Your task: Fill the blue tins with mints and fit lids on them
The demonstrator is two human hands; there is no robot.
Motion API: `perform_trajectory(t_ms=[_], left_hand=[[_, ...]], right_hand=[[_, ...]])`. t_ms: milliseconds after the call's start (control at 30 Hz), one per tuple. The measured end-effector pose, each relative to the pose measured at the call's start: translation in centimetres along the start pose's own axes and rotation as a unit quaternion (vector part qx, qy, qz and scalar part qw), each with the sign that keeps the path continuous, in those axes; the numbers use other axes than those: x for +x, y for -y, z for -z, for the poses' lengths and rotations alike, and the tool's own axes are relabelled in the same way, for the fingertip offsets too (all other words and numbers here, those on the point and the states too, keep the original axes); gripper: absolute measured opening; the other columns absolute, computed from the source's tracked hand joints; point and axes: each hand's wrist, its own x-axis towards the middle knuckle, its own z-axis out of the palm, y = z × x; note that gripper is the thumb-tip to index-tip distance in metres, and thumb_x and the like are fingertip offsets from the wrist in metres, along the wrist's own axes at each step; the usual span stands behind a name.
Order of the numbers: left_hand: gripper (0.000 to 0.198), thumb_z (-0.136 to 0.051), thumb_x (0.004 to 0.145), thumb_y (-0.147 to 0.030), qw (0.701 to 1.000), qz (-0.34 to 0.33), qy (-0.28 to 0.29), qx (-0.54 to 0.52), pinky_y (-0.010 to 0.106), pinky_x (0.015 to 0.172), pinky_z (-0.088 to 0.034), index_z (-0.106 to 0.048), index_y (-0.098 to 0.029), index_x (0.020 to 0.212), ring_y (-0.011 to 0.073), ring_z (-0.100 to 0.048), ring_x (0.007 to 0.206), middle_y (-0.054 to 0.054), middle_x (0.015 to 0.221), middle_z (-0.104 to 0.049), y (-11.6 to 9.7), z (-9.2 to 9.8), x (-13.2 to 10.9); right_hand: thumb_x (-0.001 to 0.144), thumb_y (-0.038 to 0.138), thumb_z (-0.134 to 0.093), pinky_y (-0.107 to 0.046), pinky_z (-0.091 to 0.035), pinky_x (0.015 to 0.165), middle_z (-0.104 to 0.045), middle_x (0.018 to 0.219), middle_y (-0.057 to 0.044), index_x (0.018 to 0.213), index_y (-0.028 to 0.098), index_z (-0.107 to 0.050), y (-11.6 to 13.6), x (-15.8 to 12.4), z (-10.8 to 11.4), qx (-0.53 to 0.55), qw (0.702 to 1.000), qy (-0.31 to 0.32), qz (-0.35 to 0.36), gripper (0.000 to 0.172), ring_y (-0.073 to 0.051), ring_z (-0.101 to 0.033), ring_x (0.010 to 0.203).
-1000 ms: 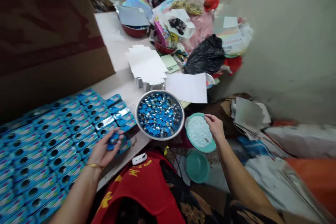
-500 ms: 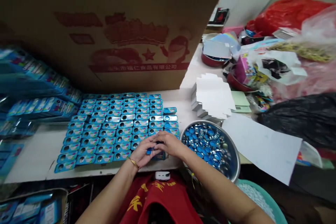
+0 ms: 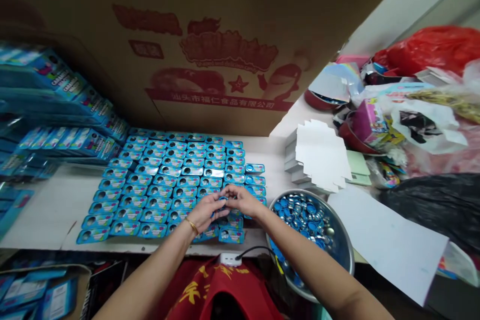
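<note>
Rows of small blue printed boxes, each with a round hole, lie on the white table. Over the near right part of these rows, my left hand and my right hand meet at the fingertips. Between their fingers is a small blue round piece, partly hidden. My right hand's fingers are bent around it, and my left hand's fingers are curled beneath. A metal bowl of similar blue and silver round pieces sits beside my right forearm.
A large cardboard box stands behind the rows. Stacked blue packages are at the left. White cut card sheets, a white sheet and bags, including a red one, lie at the right. A cable runs along the front edge.
The view has shifted, so the table and bowl appear differently placed. Both hands remain together, with their fingers slightly rearranged around the small piece. More of the nearest boxes shows below them.
</note>
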Motion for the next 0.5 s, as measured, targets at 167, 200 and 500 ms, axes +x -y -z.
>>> perform_trajectory(t_ms=[167,200,500], left_hand=[[0.021,-0.063,0.070,-0.019,0.996,-0.040,-0.055,-0.061,0.028,0.079,-0.046,-0.063,-0.016,0.091,0.0145,-0.059,0.082,0.008,0.089,-0.063,-0.9,1.3,-0.1],[0.020,-0.063,0.070,-0.019,0.994,-0.050,-0.065,-0.079,0.027,0.079,-0.046,-0.063,-0.016,0.090,0.0142,-0.059,0.081,0.007,0.086,-0.063,-1.1,1.6,-0.1],[0.016,-0.060,0.072,-0.028,0.976,-0.077,-0.139,-0.148,0.018,0.061,-0.049,-0.062,-0.013,0.077,0.0094,-0.058,0.068,0.005,0.073,-0.061,-2.0,3.4,-1.3]], right_hand=[[0.073,0.017,-0.047,-0.024,-0.043,0.066,-0.061,0.079,0.000,0.088,0.016,-0.058,0.7,4.5,2.3,-0.133,0.985,-0.113,-0.010,0.019,-0.011,-0.055,0.069],[0.074,0.019,-0.046,-0.023,-0.044,0.066,-0.061,0.081,-0.001,0.090,0.016,-0.057,1.0,5.8,3.4,-0.200,0.967,-0.154,-0.030,0.019,-0.011,-0.055,0.069],[0.060,0.013,-0.064,-0.030,-0.043,0.071,-0.064,0.089,-0.014,0.088,0.012,-0.061,3.0,16.7,8.9,-0.504,0.818,-0.169,-0.220,0.028,-0.024,-0.059,0.086]])
